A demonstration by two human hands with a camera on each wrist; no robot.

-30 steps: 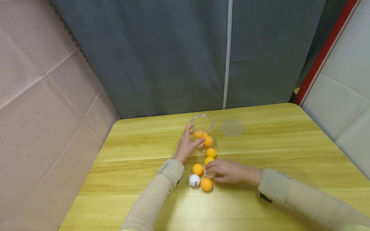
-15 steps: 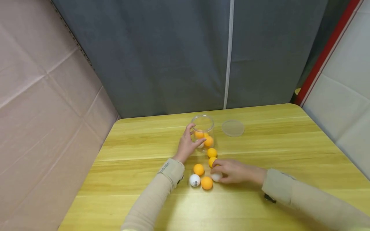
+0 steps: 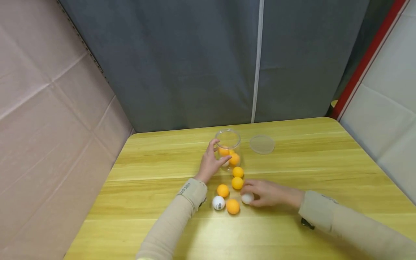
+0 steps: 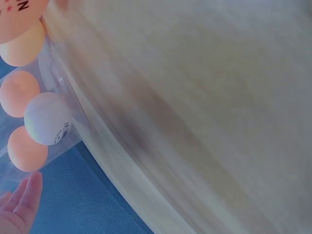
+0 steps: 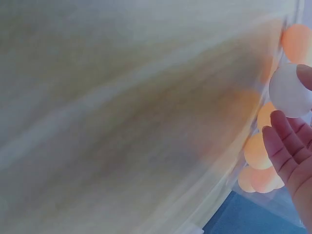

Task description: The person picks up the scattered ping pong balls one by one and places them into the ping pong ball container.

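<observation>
Right hand [image 3: 268, 193] pinches smooth white ball [image 3: 247, 198]; left hand [image 3: 210, 163] grips clear round jar [image 3: 228, 146].

On the yellow wooden surface [image 3: 162, 162] a clear jar [image 3: 228, 148] stands upright and uncovered, with orange balls and a white one inside. The left hand [image 3: 210, 163] wraps its side, fingers curled round the wall. Its round clear lid [image 3: 261, 144] lies flat just to the right, apart from it. The right hand [image 3: 267, 193] takes a white ball [image 3: 247, 198] in its grip. Four orange balls [image 3: 237, 183] and a printed white ball [image 3: 219, 203] lie near, between the sleeves. A grey curtain [image 3: 195, 61] hangs behind.
</observation>
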